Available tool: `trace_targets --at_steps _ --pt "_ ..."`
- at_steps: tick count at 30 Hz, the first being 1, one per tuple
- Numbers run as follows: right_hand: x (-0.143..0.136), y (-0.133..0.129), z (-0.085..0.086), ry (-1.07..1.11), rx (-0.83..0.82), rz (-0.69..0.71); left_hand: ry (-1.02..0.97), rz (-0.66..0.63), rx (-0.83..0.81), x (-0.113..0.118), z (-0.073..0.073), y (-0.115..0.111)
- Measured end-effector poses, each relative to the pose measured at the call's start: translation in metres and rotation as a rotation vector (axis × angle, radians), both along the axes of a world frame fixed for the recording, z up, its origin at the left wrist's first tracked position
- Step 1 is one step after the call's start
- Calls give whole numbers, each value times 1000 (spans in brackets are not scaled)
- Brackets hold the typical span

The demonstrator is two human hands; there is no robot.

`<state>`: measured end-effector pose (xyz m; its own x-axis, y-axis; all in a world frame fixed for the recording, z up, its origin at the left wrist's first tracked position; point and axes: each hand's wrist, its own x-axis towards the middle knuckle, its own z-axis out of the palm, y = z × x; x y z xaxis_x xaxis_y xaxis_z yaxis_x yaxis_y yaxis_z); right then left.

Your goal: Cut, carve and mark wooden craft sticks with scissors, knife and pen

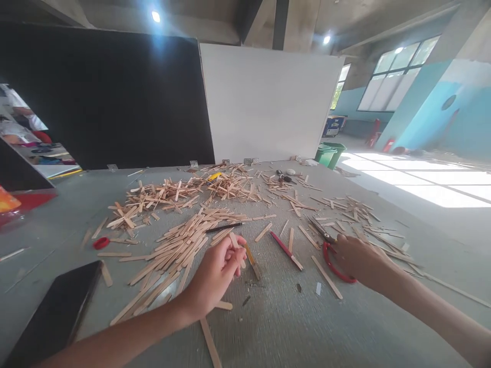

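My left hand is closed around a wooden craft stick, pinched between thumb and fingers and raised above the table. Just right of it on the surface lies a yellow-handled tool, its near end worn or dirty. On the right, my right hand is closed over the handle of a pair of scissors with red handles; the blades point away to the upper left. A red pen-like tool lies between my hands. A black pen rests on the craft-stick pile beyond my left hand.
Loose sticks and scraps cover much of the grey table. A dark, flat phone-like object lies at the near left, with a red ring beyond it. Black and white panels stand along the back edge.
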<state>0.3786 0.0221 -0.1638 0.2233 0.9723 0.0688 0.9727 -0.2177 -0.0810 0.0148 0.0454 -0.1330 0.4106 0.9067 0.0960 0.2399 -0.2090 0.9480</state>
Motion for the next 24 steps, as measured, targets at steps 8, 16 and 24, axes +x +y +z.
trace_targets --at_steps 8,16,24 --pt "16 -18 22 230 133 -118 13 -136 -50 -5 56 -6" --pt "-59 -54 90 1204 10 401 -95 -110 43 11 93 -4" --pt "-122 -88 63 1561 -188 388 -188 -112 63 19 91 -20"
